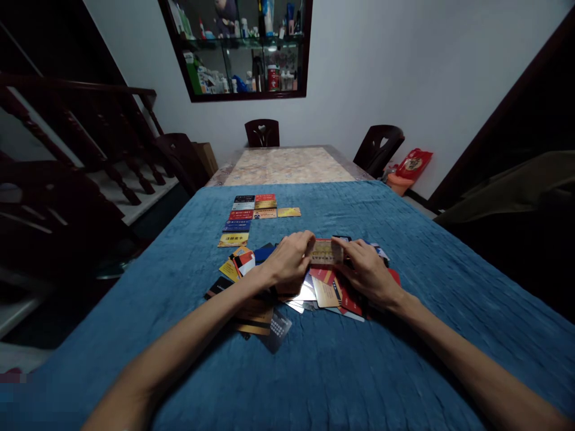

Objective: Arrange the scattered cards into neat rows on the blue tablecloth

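A plastic card (327,252), gold-beige with a red upper edge, is held up between my two hands just above a loose heap of cards. My left hand (291,256) pinches its left end, and my right hand (366,269) grips the right end. Under and around the hands lies the heap, with a beige card (327,292), a red and white card (245,262) and a grey translucent card (279,329) among others. Part of the heap is hidden by my hands and left forearm. Farther off, several cards lie in rows, including a yellow card (233,239) and a gold card (288,212).
A blue cloth (179,269) covers the near part of the table; the patterned tabletop (287,164) shows beyond it. Dark chairs (262,133) stand around the far end. A red bag (413,164) sits on the right. A glass-shelved cabinet (247,43) is set in the wall.
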### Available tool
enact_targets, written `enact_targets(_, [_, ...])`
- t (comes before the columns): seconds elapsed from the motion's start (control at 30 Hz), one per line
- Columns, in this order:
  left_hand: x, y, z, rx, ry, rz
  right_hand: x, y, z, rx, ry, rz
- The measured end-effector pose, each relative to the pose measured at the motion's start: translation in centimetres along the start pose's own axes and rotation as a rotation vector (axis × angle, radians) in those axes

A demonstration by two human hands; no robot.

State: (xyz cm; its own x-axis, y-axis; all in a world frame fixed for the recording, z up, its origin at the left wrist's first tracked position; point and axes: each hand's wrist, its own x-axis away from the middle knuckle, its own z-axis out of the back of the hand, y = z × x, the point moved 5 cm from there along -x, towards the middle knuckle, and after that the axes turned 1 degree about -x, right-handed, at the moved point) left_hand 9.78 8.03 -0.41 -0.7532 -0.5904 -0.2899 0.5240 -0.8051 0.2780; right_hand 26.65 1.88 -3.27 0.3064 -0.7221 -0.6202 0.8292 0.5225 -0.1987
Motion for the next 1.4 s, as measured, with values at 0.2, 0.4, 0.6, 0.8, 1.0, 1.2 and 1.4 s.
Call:
enact_targets(0.2, [0.2, 0.0, 0.5, -0.132, -0.057, -0.037, -0.3, -0.2, 0.2, 0.036, -0.020, -0.003])
enact_targets(0.4, [0.6, -0.1, 0.7, -0.232, -0.056, -0.069, -0.9, -0.8, 0.8, 0.070, 0.028, -0.001])
enact_targets(0.6, [1.1, -0.7, 1.7, -0.268, -0.013, -0.038, -2.2, -1.4, 0.7, 0.091, 0.031, 0.034])
enact_targets(0.8, [2.3, -2.6, 2.9, -0.268, -0.013, 0.014, -4.7, -1.4, -1.4, 0.139, -0.027, 0.086])
enact_targets(1.0, [3.5, -5.7, 3.8, -0.277, -0.017, 0.080, -7.7, -2.1, -4.1, 0.146, -0.105, 0.121])
enact_targets(1.2, [4.2, -8.9, 4.6, -0.292, -0.030, 0.149, -10.9, -2.5, -6.9, 0.114, -0.248, 0.079])
enact_targets(1.4, [3.6, -11.9, 4.9, -0.298, -0.033, 0.218, -13.8, -2.1, -9.3, 0.079, -0.358, 0.037])
